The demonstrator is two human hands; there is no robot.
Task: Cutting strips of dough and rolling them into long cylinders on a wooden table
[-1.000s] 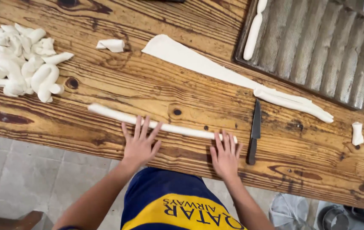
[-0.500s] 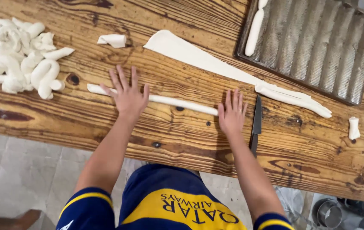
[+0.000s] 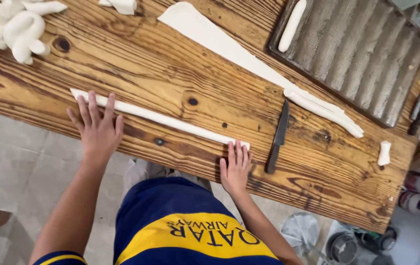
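Palms of left hand and right hand lie flat, fingers spread, grasping nothing, on dough rope.

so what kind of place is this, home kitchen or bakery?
Probably a small bakery or home baking setup; I can't tell which. A long dough rope lies under both hands on a rough wooden table, a perforated, channelled loaf tray holds one shaped piece, and a pile of dough pieces waits at the far corner.

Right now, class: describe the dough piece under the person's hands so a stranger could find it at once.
On the wooden table, near its front edge, lies a long thin dough rope under the left hand and right hand. Unlike the flat dough strip behind, it is rolled round.
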